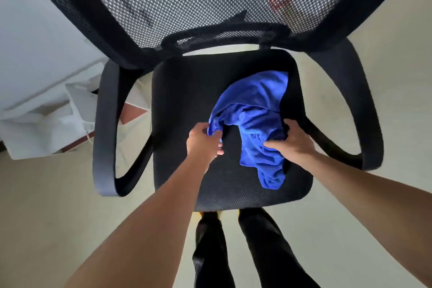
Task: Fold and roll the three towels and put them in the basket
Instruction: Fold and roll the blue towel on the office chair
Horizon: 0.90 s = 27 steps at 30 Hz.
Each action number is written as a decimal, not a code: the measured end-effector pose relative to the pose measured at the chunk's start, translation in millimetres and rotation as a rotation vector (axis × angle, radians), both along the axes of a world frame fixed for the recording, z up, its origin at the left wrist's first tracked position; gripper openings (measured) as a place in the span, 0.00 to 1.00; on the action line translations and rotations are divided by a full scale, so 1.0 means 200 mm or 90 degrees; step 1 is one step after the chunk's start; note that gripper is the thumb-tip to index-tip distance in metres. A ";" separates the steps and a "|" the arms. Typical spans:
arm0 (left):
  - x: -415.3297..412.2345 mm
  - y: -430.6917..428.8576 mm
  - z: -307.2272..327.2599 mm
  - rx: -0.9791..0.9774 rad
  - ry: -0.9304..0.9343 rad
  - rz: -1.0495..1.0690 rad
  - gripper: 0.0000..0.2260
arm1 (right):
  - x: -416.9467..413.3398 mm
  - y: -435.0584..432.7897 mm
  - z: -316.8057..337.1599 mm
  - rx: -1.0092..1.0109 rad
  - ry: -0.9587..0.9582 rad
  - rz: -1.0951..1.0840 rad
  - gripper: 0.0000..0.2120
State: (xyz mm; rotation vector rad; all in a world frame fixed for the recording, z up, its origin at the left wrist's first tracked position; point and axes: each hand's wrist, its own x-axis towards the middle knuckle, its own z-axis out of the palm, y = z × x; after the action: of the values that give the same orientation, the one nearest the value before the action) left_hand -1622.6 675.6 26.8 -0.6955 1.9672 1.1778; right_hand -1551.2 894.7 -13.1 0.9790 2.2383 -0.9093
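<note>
One crumpled blue towel (257, 105) sits on the black office chair seat (184, 100), over toward 3 o'clock. Left hand (203, 141) pinches its 9 o'clock edge with curled fingers, and right hand (293, 140) grips a bunch at 4 o'clock.

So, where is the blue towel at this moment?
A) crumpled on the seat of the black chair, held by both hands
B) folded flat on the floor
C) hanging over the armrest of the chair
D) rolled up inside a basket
A: the blue towel lies bunched on the chair seat, with the left hand gripping one edge and the right hand gripping its other side.
</note>
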 end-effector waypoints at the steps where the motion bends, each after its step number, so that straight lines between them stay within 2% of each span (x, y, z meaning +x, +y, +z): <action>1: -0.03 0.01 -0.04 0.033 -0.029 0.020 0.12 | 0.02 -0.04 -0.03 0.013 0.039 -0.012 0.31; 4: -0.08 0.03 -0.15 0.092 -0.050 0.034 0.03 | 0.12 -0.20 -0.10 0.027 0.155 -0.039 0.18; 6: -0.09 -0.01 -0.21 0.081 -0.004 0.059 0.07 | 0.20 -0.34 -0.10 0.005 0.183 -0.034 0.15; 11: -0.17 -0.25 -0.24 -0.020 0.098 0.178 0.13 | 0.43 -0.59 -0.03 -0.069 0.154 0.028 0.13; 15: -0.26 -0.42 -0.20 -0.051 0.093 0.253 0.11 | 0.53 -0.62 0.04 -0.150 0.088 0.110 0.10; 17: -0.29 -0.45 -0.18 -0.018 0.060 0.310 0.09 | 0.51 -0.57 0.06 -0.095 0.166 0.087 0.12; 19: -0.29 -0.45 -0.18 0.031 0.037 0.378 0.08 | 0.42 -0.50 0.05 0.052 0.264 0.107 0.20; 22: -0.27 -0.42 -0.22 0.036 0.040 0.400 0.05 | 0.22 -0.39 0.00 0.188 0.233 0.288 0.34; 23: -0.25 -0.41 -0.24 0.029 0.040 0.396 0.05 | 0.16 -0.38 -0.02 0.194 0.207 0.351 0.32; 25: -0.23 -0.41 -0.25 0.032 0.035 0.399 0.08 | 0.07 -0.36 -0.06 0.181 0.232 0.403 0.17; 26: -0.22 -0.42 -0.25 0.037 0.036 0.404 0.10 | 0.04 -0.35 -0.07 0.164 0.270 0.378 0.08; 27: -0.22 -0.43 -0.24 0.040 0.042 0.405 0.12 | 0.01 -0.34 -0.07 0.136 0.284 0.321 0.04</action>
State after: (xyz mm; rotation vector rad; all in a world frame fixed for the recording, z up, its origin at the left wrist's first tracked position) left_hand -1665.8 590.1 -22.1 -1.3215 1.7984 1.6352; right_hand -1548.8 826.6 -27.6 0.2637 2.8157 -0.7129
